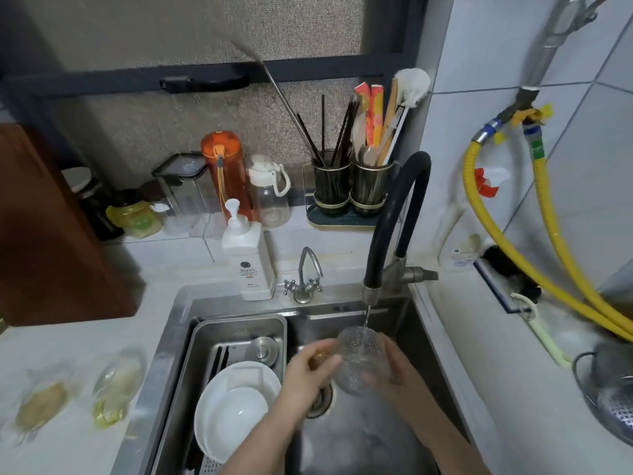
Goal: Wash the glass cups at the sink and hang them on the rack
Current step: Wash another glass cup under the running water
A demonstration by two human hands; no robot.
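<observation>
The right hand (390,366) is curled round the far side of a textured glass cup (361,361), fingers wrapped on its wall, holding it tilted over the sink basin with its mouth up toward the black-hosed tap (394,217). A thin stream of water (367,315) runs from the spout onto the cup's upper rim. The left hand (310,370) is closed against the cup's left side, and something brownish shows inside its grip, perhaps a handle or a small scrubber; blur keeps me from telling which.

Both hands are above the drain (320,399), near the middle of the sink (416,323). In the sink's left part sits a steel drainer tray (239,325) with stacked white dishes (236,402) and a round steel lid or strainer at its far edge.

Risks, as I judge them: wet patterned glass is slippery, and a loosened grip would drop the cup onto steel or against the spout just above it. Tilting the mouth further could throw spray onto the counter.

Counted: one glass cup in hand; two more glass pieces (113,395) lie on the counter to the left of the sink, too blurred to name surely. Two taps, the second a small chrome one (305,279) at the back edge. One white pump bottle (248,258). Two dark utensil holders (352,186) by the window. No hanging rack is clearly seen.
</observation>
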